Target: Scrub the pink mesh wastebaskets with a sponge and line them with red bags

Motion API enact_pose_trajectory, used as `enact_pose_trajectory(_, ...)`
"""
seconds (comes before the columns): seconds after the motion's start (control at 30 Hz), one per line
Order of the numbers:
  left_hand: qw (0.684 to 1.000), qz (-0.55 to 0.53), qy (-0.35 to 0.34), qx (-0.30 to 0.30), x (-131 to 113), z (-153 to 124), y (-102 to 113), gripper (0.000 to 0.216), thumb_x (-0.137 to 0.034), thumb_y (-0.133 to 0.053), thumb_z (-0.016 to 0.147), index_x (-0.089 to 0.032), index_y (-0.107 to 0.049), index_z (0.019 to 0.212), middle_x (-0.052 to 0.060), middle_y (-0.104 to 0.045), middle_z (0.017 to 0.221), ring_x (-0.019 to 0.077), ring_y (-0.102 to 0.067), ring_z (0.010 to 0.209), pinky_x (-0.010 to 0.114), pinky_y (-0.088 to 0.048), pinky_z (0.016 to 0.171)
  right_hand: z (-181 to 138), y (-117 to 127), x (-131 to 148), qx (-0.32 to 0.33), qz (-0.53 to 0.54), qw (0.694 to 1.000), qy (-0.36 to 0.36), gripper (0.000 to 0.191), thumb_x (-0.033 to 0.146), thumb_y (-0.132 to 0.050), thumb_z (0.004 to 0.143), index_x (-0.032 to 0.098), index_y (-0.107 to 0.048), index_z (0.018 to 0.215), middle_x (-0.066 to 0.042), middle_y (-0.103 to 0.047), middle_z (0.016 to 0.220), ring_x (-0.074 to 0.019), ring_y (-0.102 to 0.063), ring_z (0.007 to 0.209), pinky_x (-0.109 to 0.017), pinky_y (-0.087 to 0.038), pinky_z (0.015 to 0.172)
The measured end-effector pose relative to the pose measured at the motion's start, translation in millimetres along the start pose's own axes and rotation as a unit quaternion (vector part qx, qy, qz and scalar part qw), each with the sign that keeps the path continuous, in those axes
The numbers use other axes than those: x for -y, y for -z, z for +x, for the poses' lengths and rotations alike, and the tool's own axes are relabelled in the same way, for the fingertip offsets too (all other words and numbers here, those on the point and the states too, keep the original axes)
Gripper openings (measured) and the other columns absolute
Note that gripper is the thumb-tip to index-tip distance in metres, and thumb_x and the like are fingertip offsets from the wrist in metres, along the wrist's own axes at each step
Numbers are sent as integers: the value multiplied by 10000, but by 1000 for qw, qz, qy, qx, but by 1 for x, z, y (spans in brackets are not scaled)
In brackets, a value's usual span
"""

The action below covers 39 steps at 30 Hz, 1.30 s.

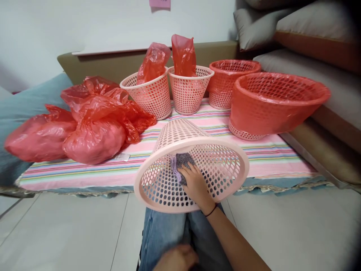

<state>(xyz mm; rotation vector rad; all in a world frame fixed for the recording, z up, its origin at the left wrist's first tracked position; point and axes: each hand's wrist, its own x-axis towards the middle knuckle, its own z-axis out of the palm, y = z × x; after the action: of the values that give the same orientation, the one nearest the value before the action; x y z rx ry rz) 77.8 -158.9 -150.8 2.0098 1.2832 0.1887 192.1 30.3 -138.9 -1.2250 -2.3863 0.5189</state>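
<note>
A pale pink plastic basket [180, 130] lies tilted on its side, its wide mouth facing me above my knees. Inside it, my right hand [196, 188] presses a grey and lilac cloth [184, 160] against the perforated wall, the fingers closed over the cloth. My left hand [177, 258] is low over my lap, smeared by motion and partly cut off by the bottom edge. Its fingers do not show clearly, and it is apart from the basket.
On the striped sheet [149, 141], two pink baskets [187, 94] hold red plastic bags [183, 56]. Two more at the right are lined with red bags [270, 116]. Stuffed red bags [93, 139] sit at the left. Cushions [318, 22] are piled at the far right.
</note>
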Motion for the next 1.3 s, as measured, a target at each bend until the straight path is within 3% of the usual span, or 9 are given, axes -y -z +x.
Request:
enact_pose_trajectory(0.13,955,-50,267,-119,1,-5,81,340,-385,-485,951,-214,-668,721,52,-721,729,217,-677,693,282,-419,625,0,2,0,5,1,1000,-6,643,101,-632,745,134,-565,1384,-132,-553,1455,-351,-380,1421,-541,-266,1204)
enact_pose_trajectory(0.23,921,-61,335,-189,18,-7,106,413,-566,-530,890,-206,-672,747,88,-726,753,288,-692,735,339,-463,655,0,1,-1,1,-2,1000,-4,706,129,-654,751,147,-513,1443,-127,-535,1474,-355,-377,1422,-540,-276,1196)
enact_pose_trajectory(0.33,904,-145,278,-291,33,2,99,495,-598,-684,762,-176,-688,1021,126,-744,1009,339,-693,962,435,-524,845,-1,-2,-4,-11,-7,1000,5,749,153,-659,754,173,-472,1480,-107,-497,1511,-353,-371,1428,-542,-270,1197)
enact_pose_trajectory(0.43,860,-279,155,-397,36,29,79,653,-523,-699,790,-190,-559,1333,142,-593,1397,314,-503,1355,464,-368,1145,-2,-5,-8,-23,-2,1000,10,757,158,-640,753,181,-460,1489,-96,-482,1524,-337,-368,1433,-537,-265,1199)
enact_pose_trajectory(0.57,793,-358,77,-487,30,71,51,781,-460,-700,820,-233,-391,1500,119,-440,1553,273,-398,1446,435,-265,1222,-2,-6,-13,-38,26,999,6,761,140,-617,726,181,-484,1474,-93,-484,1522,-331,-361,1439,-530,-283,1192)
enact_pose_trajectory(0.7,746,-333,52,-574,29,88,34,676,-376,-623,894,-217,-396,1511,118,-451,1547,258,-425,1430,422,-274,1225,1,-4,-14,-37,45,998,-3,748,92,-599,701,172,-526,1442,-99,-513,1497,-339,-372,1438,-549,-283,1188)
enact_pose_trajectory(0.87,732,-320,69,-597,40,83,28,594,-311,-619,875,-174,-497,1440,130,-524,1487,272,-474,1394,422,-341,1192,-13,6,-3,-12,95,995,-2,689,29,-574,686,172,-613,1358,-94,-588,1422,-339,-412,1424,-569,-273,1196)
enact_pose_trajectory(1.1,730,-321,70,-599,42,82,27,501,-303,-602,864,-172,-577,1347,121,-563,1446,269,-463,1401,422,-300,1210,-99,31,27,39,201,979,-5,577,88,-586,800,251,-612,1353,-67,-579,1432,-326,-392,1443,-669,-248,1180)
enact_pose_trajectory(1.3,731,-326,74,-595,42,81,28,499,-307,-597,878,-171,-570,1356,131,-566,1441,266,-484,1385,418,-303,1209,-133,48,43,-8,263,963,-61,498,161,-599,890,298,-592,1368,-51,-620,1391,-270,-492,1380,-544,-403,1148)
